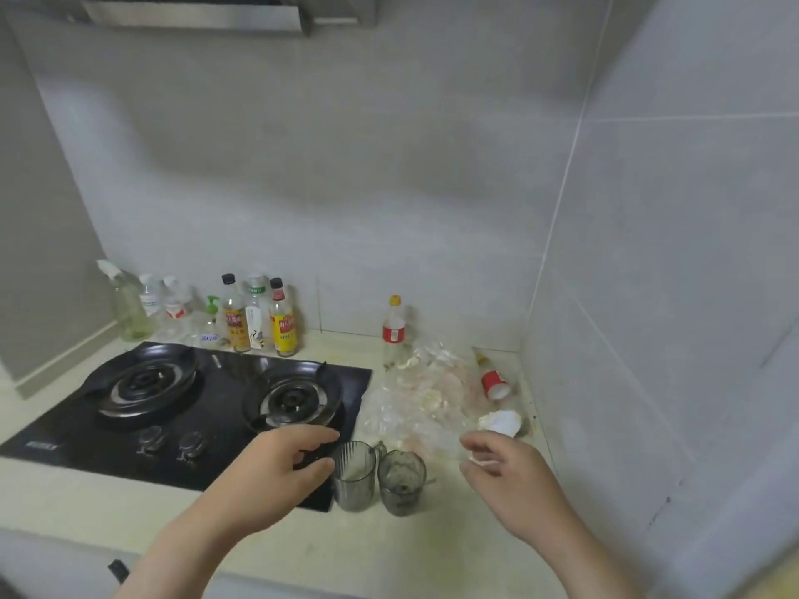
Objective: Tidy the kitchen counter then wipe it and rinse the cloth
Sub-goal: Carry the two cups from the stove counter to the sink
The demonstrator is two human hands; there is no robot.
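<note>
Our left hand [287,462] hovers with fingers loosely curled beside the ribbed smoky-grey glass mug [353,474]. Our right hand [503,464] pinches some crinkly clear plastic wrap [415,408] on the pale tabletop [129,503].

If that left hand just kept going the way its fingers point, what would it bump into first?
Most likely the nearer clear mug: the left hand points right with its fingertips almost at the mug's rim. Whether they already touch it is unclear.

Grey tiled corner walls [648,209], perhaps a range hood [194,13] overhead.

Both hands [285,464] [501,469] forward, loosely curled
</note>
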